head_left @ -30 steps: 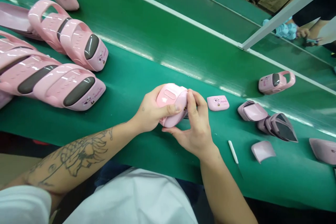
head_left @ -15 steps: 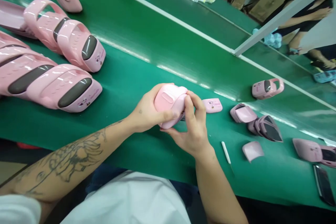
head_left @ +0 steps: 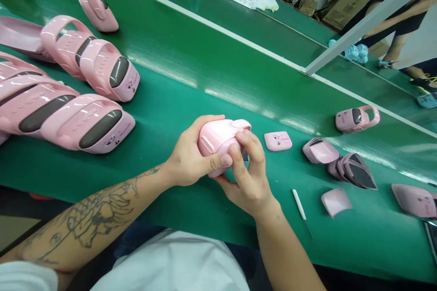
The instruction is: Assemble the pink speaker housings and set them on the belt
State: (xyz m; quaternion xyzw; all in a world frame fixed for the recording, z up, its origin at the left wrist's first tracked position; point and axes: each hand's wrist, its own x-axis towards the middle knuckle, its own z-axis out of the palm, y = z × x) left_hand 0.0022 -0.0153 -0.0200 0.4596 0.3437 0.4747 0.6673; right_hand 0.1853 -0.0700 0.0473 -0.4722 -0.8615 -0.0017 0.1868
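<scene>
Pink housing (head_left: pixel 212 138): had turned between the hands since the earlier frame, bringing its rounded upper-right tab into fuller view.
Housing position: was above the green table (head_left: pixel 164 132), between both palms.
Left hand (head_left: pixel 188 155): wrapped the housing's left side, thumb across the near face.
Right hand (head_left: pixel 250 176): gripped the right side with bent fingers, thumb at the lower edge.
Printed panel (head_left: pixel 278 141): lay just right of the right hand.
White-handled tool (head_left: pixel 299 204): lay right of the right forearm.
Dark-windowed units (head_left: pixel 89 120): stood grouped at left.

No readable text or numbers anywhere
</scene>
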